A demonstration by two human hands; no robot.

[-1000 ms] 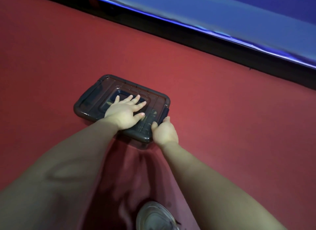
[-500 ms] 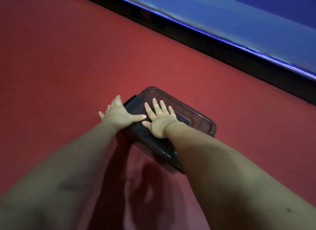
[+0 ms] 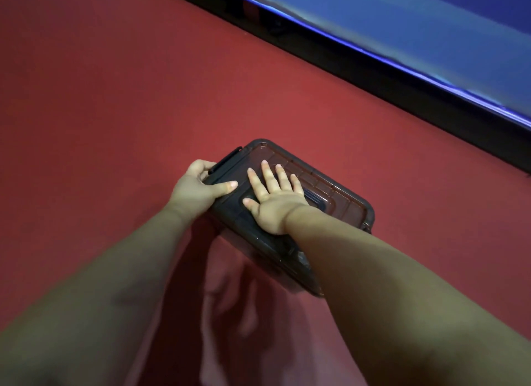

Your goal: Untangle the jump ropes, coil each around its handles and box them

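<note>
A dark translucent plastic box [image 3: 339, 196] with its lid on sits on the red floor, turned diagonally. My right hand [image 3: 273, 202] lies flat on the lid with straight, spread fingers. My left hand [image 3: 198, 184] grips the box's near-left end beside a black latch [image 3: 227, 159], fingers curled over the edge and thumb on the lid. The jump ropes cannot be made out through the dark plastic.
Red carpeted floor [image 3: 115, 98] spreads all around the box. A black strip [image 3: 373, 78] and a blue padded surface [image 3: 431, 26] run diagonally across the top right. Shadows of my arms fall on the floor below the box.
My left hand moved off the lid to the box's left end and now curls around it. My right hand left the box's corner and came to lie flat on top.
</note>
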